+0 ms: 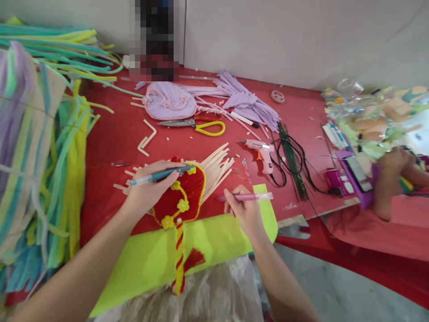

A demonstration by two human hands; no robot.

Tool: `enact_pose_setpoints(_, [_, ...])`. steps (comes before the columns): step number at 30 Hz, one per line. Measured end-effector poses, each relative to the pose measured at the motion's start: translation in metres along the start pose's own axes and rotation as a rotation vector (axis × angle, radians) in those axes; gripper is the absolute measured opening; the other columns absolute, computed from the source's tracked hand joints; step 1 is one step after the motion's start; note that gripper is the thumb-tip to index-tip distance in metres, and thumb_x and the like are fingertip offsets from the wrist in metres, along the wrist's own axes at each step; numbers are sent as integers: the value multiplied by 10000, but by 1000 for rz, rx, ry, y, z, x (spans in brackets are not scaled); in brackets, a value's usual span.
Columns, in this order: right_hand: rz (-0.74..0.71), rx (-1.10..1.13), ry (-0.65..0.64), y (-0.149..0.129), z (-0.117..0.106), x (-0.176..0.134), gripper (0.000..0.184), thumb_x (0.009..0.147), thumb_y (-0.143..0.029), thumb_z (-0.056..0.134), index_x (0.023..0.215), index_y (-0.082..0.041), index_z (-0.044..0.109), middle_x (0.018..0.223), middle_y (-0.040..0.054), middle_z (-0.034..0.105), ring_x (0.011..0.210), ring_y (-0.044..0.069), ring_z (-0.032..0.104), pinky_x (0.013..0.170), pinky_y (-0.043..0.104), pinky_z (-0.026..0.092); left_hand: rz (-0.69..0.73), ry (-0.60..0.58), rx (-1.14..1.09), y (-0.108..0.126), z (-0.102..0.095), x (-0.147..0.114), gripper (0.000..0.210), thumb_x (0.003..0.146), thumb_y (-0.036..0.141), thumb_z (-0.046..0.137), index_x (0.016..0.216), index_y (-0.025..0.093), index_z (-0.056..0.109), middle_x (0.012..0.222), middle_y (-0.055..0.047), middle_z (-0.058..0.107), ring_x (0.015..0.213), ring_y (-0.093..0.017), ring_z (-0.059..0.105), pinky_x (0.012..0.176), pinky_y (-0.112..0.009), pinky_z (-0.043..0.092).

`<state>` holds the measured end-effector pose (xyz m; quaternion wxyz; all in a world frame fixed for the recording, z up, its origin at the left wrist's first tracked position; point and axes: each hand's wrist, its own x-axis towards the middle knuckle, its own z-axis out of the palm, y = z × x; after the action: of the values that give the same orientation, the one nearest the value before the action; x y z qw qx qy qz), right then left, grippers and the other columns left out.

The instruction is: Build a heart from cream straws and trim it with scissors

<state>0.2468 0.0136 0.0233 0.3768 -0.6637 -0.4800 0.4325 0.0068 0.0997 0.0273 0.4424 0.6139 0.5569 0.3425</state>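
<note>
A red fan (192,193) made of pipe cleaners, with a yellow edge and yellow flowers (182,205), lies at the front of the table. Its twisted red-and-yellow handle (180,259) points toward me across a lime-green sheet (140,255), a red tassel (195,258) beside it. My left hand (147,185), over the fan's left side, is closed on a teal pen (157,175) whose tip end is near the top flower. To the right of the fan, my right hand (246,213) grips a pink pen (248,197). Cream pipe cleaners (216,172) lie behind the fan.
Scissors (209,128) and a lilac fan (170,102) lie farther back. A pink glue gun (263,153) with a black cord sits right, near green wire stems (291,165). Pipe cleaner bundles (72,147) crowd the left. Another person's hands (395,161) are at far right.
</note>
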Motion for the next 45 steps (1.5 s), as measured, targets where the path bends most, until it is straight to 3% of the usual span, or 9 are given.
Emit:
enact_pose_setpoints(7, [-31, -89, 110, 5, -11, -1, 374, 891, -463, 585, 651, -225, 424, 476, -49, 554, 399, 89, 460, 426, 221, 344, 5, -8, -10, 0, 0, 0, 217, 818, 390, 624, 963, 276, 739, 1002, -7, 726, 910, -192, 670, 840, -282, 521])
enact_pose_setpoints(12, [-103, -165, 215, 6, -7, -5, 368, 896, -418, 593, 622, -220, 447, 489, -44, 545, 450, 95, 494, 491, 225, 387, 6, -15, 12, -1, -1, 1, 222, 818, 385, 615, 972, 283, 739, 1010, -3, 732, 927, -198, 671, 855, -290, 525])
enact_pose_setpoints(18, [-84, -33, 120, 9, 10, -9, 355, 901, -429, 584, 640, -217, 470, 484, -42, 560, 411, 90, 466, 452, 221, 360, 11, -7, 16, -1, -1, 1, 228, 817, 395, 612, 965, 278, 741, 1017, -10, 732, 951, -201, 672, 870, -291, 531])
enact_pose_setpoints(28, [-295, -378, 282, 8, -2, -17, 312, 914, -314, 568, 628, -225, 479, 531, -30, 546, 486, 111, 527, 519, 244, 424, 10, -16, 27, -2, -1, 1, 244, 820, 414, 605, 974, 282, 741, 999, -12, 738, 919, -205, 679, 848, -301, 541])
enact_pose_setpoints(32, [-565, -473, 208, 14, 3, -23, 24, 892, -196, 605, 878, -214, 612, 737, 24, 643, 660, 148, 600, 623, 283, 496, 23, -1, 9, -3, 0, 1, 209, 819, 386, 617, 955, 292, 745, 1003, 2, 737, 940, -190, 676, 868, -277, 533])
enact_pose_setpoints(37, [-779, -687, 52, 21, 2, -32, 213, 911, -129, 568, 1112, -194, 587, 798, 53, 658, 739, 187, 615, 670, 328, 511, 31, 7, 13, -5, 1, 0, 214, 818, 389, 625, 969, 296, 744, 984, 12, 738, 896, -177, 683, 830, -253, 530])
enact_pose_setpoints(41, [-853, -786, -11, 19, 1, -37, 217, 908, -87, 542, 1113, -152, 575, 806, 77, 670, 755, 207, 609, 671, 345, 499, 38, -1, 10, -5, 0, 0, 236, 825, 393, 612, 987, 278, 739, 990, 0, 734, 901, -181, 678, 839, -263, 527])
enact_pose_setpoints(45, [-796, -735, -61, 13, 0, -36, 129, 925, -118, 528, 1013, -187, 593, 765, 46, 658, 704, 182, 601, 679, 335, 494, 30, -2, 9, -5, 0, 0, 243, 826, 410, 611, 984, 273, 735, 995, -6, 733, 927, -191, 671, 865, -272, 526])
